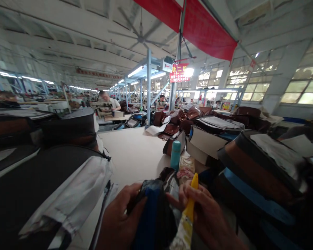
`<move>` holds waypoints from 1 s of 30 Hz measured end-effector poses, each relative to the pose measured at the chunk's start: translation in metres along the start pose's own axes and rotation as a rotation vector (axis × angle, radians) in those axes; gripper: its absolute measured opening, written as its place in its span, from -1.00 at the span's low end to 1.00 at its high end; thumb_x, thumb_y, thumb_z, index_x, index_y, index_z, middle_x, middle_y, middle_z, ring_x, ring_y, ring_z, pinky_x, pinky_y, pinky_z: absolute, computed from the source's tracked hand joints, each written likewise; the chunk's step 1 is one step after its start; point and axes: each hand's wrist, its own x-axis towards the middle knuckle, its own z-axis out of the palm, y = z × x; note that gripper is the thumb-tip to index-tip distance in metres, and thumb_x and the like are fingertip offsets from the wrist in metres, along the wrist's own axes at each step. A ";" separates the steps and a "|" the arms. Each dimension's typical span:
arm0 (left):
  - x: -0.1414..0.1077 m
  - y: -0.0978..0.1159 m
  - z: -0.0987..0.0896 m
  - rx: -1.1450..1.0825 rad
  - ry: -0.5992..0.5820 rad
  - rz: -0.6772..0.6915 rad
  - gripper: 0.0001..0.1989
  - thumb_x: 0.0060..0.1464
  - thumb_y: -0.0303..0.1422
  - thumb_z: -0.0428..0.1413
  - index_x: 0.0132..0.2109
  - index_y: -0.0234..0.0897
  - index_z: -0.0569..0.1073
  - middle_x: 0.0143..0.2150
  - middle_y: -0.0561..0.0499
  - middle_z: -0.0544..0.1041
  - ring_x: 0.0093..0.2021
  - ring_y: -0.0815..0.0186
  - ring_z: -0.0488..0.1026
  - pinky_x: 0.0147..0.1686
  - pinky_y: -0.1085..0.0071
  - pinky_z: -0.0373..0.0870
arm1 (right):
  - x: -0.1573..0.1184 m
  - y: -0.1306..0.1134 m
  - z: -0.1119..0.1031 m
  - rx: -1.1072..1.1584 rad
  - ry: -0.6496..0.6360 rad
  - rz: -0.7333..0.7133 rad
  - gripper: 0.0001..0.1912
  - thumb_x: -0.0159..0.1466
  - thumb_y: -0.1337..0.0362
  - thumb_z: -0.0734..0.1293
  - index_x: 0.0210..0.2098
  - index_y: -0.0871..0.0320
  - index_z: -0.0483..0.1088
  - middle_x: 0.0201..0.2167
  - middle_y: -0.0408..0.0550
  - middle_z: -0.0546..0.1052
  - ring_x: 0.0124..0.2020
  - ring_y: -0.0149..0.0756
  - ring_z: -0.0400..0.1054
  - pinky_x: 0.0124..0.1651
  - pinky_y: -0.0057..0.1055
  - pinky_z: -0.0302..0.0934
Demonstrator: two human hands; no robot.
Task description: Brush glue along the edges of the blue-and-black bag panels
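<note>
My left hand [121, 217] is closed on the left side of a dark piece with a blue band [150, 215], low in the middle of the view. Between the thumb and fingers of my right hand [202, 208] is the yellow handle of a brush [189, 208], its whitish, coated end pointing down. The index finger of that hand reaches toward the right edge of the dark piece. Just beyond my hands stand a teal bottle [175, 155] and a container with a tan, stained top [187, 163].
A white tabletop [130, 149] stretches ahead. Black and brown bag parts [261, 163] are stacked on the right. At the left lie large dark pieces [41, 173] with a white cloth [70, 191]. A person [111, 102] sits farther back.
</note>
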 end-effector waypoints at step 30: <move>-0.007 0.017 -0.010 -0.106 -0.182 -0.010 -0.74 0.31 -0.25 0.04 -0.10 -0.19 0.61 -0.11 -0.06 0.49 -0.08 0.22 0.45 -0.08 0.36 0.40 | 0.058 -0.002 0.051 -0.887 0.092 -0.427 -0.72 0.33 0.05 0.36 -0.31 0.15 0.38 -0.59 -0.20 0.39 -0.58 -0.38 0.29 -0.50 -0.42 0.25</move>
